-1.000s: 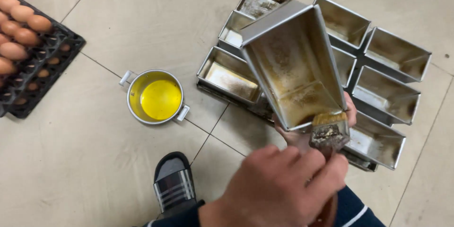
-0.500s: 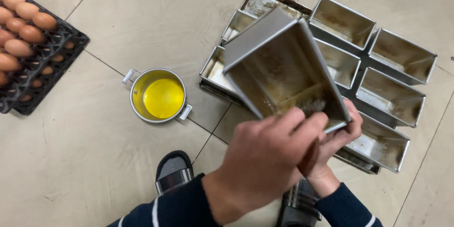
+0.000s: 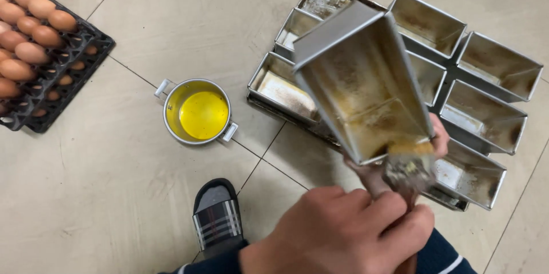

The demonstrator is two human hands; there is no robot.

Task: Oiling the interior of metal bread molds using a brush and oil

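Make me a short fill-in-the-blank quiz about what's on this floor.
1. The small pot holds a ____ liquid.
2. The tray at the left edge carries ____.
3. The right hand wipes a ____ at the rim of the raised loaf tin.

Missing words: yellow; eggs; brush

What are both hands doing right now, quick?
Left hand: mostly hidden behind the tilted loaf tin, gripping it.
Right hand: closed on the brush at the tin's open end.
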